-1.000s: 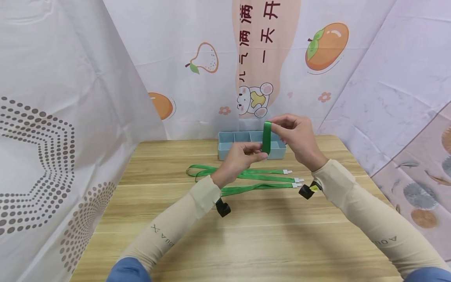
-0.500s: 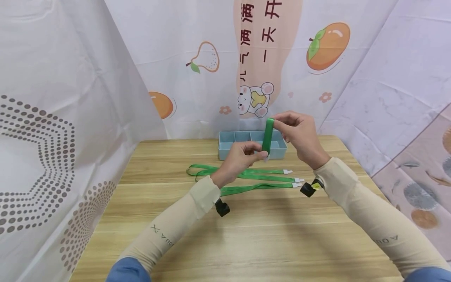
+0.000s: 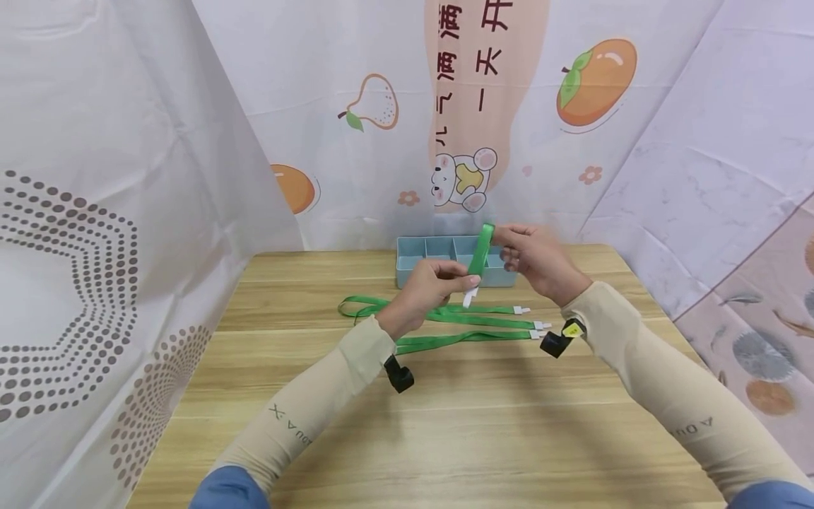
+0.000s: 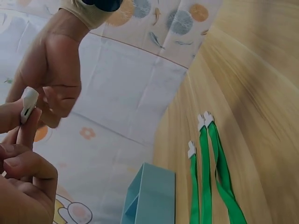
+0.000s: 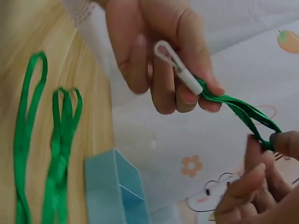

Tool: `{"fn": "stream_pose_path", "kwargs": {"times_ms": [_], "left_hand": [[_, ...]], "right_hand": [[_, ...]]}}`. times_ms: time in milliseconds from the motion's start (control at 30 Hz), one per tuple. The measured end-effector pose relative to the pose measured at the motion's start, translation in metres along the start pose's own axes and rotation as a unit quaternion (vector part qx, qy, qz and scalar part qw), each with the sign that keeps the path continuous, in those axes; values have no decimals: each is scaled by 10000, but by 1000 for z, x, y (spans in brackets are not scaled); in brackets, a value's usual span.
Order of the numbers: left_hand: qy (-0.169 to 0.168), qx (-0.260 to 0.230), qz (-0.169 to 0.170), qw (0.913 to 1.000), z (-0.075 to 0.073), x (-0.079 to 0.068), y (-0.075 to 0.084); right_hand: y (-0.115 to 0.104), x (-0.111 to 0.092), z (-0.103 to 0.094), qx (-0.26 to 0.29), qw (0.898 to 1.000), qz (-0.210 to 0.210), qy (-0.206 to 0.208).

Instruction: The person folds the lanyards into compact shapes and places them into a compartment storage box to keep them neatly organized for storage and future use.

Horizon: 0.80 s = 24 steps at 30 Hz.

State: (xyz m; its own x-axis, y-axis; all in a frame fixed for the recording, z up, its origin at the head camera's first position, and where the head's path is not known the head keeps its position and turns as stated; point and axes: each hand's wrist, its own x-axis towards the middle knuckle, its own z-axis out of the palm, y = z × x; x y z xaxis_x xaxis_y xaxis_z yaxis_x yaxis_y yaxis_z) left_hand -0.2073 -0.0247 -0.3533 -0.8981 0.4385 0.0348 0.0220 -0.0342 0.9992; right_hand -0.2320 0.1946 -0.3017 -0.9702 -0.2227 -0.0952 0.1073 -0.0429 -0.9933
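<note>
A folded green lanyard (image 3: pixel 480 251) is stretched between the two hands above the table. My left hand (image 3: pixel 432 286) pinches its lower end between thumb and fingers, beside the white plastic clip (image 5: pixel 190 81). That clip sticks out below the left thumb in the head view. With thumb and forefinger, my right hand (image 3: pixel 540 260) grips the upper folded end, its other fingers curled loosely. In the right wrist view the strap layers (image 5: pixel 243 108) run from the clip to the right fingertips. Three more green lanyards (image 3: pixel 467 336) lie on the table below the hands.
Behind the hands, at the table's back edge, stands a light blue divided box (image 3: pixel 410 265). White clips (image 3: pixel 540 326) of the lying lanyards point right. A printed cloth (image 3: pixel 286 106) hangs behind the wooden table (image 3: pixel 445 438).
The right hand first rose a little, then came down, its upper end of the lanyard now leaning right. The white clip has come into sight below the left thumb. The left hand stays nearly in place.
</note>
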Motion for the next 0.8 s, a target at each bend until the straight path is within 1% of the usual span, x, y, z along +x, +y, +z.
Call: {"fn": "stream_pose_path", "kwargs": {"times_ms": [67,133,200,267,367,467,533,667,800], "left_hand": [[103,-35,5,9999,-2,1,-2],[170,-39,9,9998,-4,1,-5],[238,-14,22,9997,-5,1,-6],[296,27,51,9995,-7,1,-8],[341,172,84,9992,-9,0,-10],[331,414,6,9986,-10,0,-13],[288,606,-61,9977,-10,0,-15],[208,843,-144,9961,-11,-2,-17],[258,799,-311,9960,-14,-5,-18]], "right_hand": [[6,2,-2,350,9974,505,-365],[13,2,-1,490,9931,850,-649],[20,2,1,479,9898,1007,-881],[28,1,5,411,9887,1051,-990],[36,-1,11,394,9894,974,-998],[40,-2,15,515,9922,821,-785],[42,-2,15,476,9942,690,-669],[46,-1,16,76,9980,452,-438],[50,2,17,-371,9990,173,-169]]}}
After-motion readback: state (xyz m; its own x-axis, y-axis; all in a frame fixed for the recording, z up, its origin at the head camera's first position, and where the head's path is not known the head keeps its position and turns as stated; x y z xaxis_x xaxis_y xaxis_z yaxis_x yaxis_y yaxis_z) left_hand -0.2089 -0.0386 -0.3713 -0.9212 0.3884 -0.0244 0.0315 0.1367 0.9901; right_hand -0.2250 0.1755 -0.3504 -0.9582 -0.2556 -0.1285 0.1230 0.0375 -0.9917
